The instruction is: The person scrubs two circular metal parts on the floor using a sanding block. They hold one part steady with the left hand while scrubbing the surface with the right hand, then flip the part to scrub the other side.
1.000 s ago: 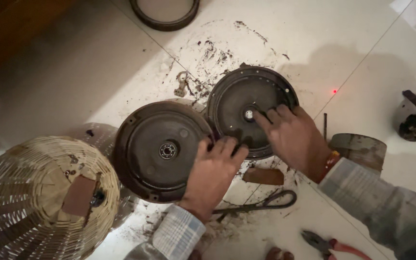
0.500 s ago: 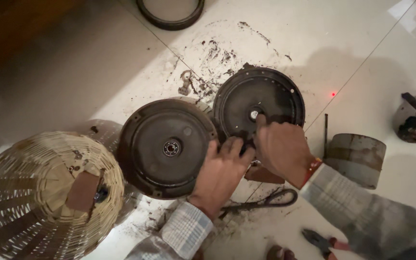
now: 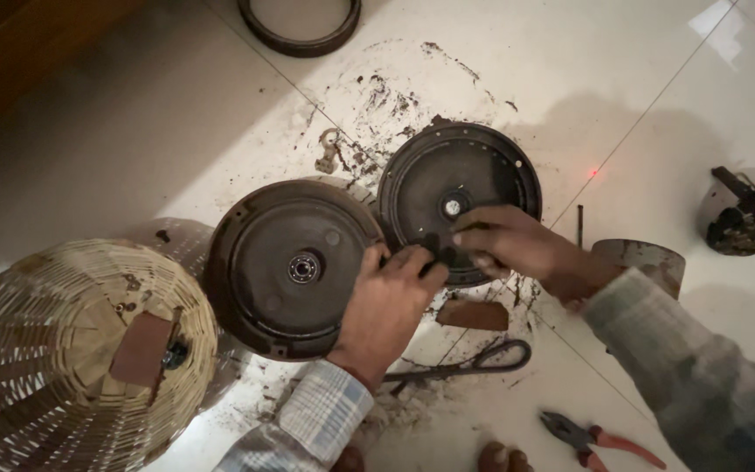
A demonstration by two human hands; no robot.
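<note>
Two dark round metal covers lie side by side on the dirty white tile floor. The left cover (image 3: 286, 267) has a bearing at its centre. The right cover (image 3: 456, 188) has a small bright hub. My left hand (image 3: 386, 301) rests where the two covers meet, fingers curled on the right cover's lower rim. My right hand (image 3: 509, 245) lies on the right cover just below its hub, fingertips pinching something small and dark beside my left fingers. What that is stays hidden.
A woven basket (image 3: 63, 350) lies upturned at the left. Red-handled pliers (image 3: 600, 437) and a dark looped strap (image 3: 474, 363) lie near me. A rusty metal piece (image 3: 474, 315), a tin (image 3: 648, 262), a black ring (image 3: 303, 31) and a dark part (image 3: 749, 218) surround the covers.
Both hands have drawn together at the lower rim of the right cover. My right hand slid down from the hub toward my left fingers.
</note>
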